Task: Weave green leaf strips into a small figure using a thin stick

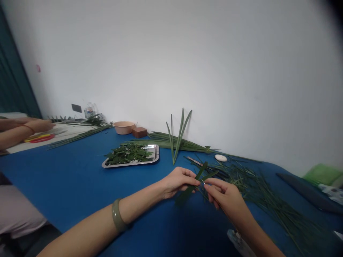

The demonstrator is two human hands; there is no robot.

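Observation:
My left hand (178, 182) pinches a long green leaf strip (197, 177) low over the blue table (80, 182). A green bangle sits on that wrist. My right hand (223, 194) is closed on the same strip from the right, its fingertips touching the left hand's. A thin pointed thing shows between the fingers; I cannot make out what it is. A heap of narrow leaf strips (257, 189) lies just right of both hands.
A metal tray (155, 159) of small folded green pieces stands behind my left hand. Long palm leaves (177, 139), a pink bowl (123, 127), a brown box (139, 132) and a white oval object (220, 157) lie near the wall. Another person's arms (18, 130) rest at far left.

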